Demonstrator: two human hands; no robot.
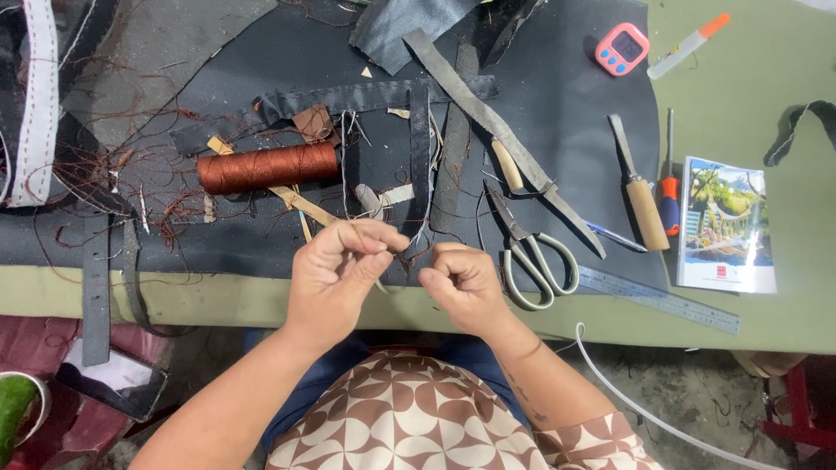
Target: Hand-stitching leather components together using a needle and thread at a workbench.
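Pinching one thread (409,254); two hands (344,265)

Left hand (338,265) and right hand (461,283), fingertips pinched, close together.

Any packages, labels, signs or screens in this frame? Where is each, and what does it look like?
Timer: far right of the black mat, small, rounded, pink with a grey screen and blue buttons.
Booklet: right on the green table, rectangular, glossy, with an outdoor photo cover and a white lower strip.

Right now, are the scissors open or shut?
Shut: the scissors lie flat on the black mat, blades together, loops side by side.
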